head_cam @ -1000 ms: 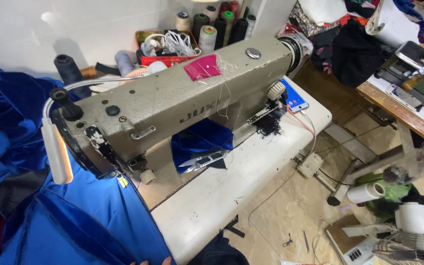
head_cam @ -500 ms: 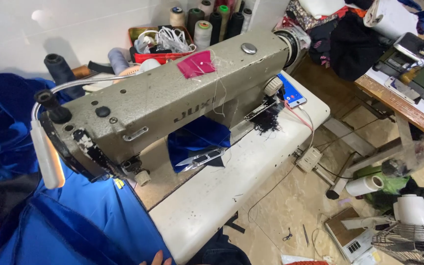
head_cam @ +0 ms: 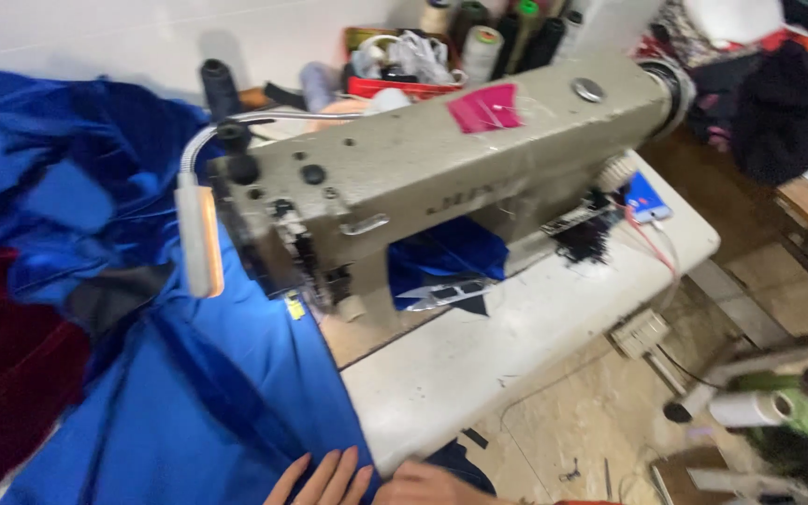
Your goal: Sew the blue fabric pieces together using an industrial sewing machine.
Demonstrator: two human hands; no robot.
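now smoothing blue fabric [head_cam: 217, 411] at the lower left of the frame, left hand [head_cam: 324, 479] flat with fingers spread, right hand [head_cam: 432, 486] beside it, grip unclear; feeding toward the sewing machine [head_cam: 441, 178] needs an aligned edge

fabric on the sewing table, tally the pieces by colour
blue fabric: 1 big spread, touched by the left hand
blue fabric scrap under the machine arm: 1
dark red fabric: 1
pink patch on the sewing machine: 1
total: 4
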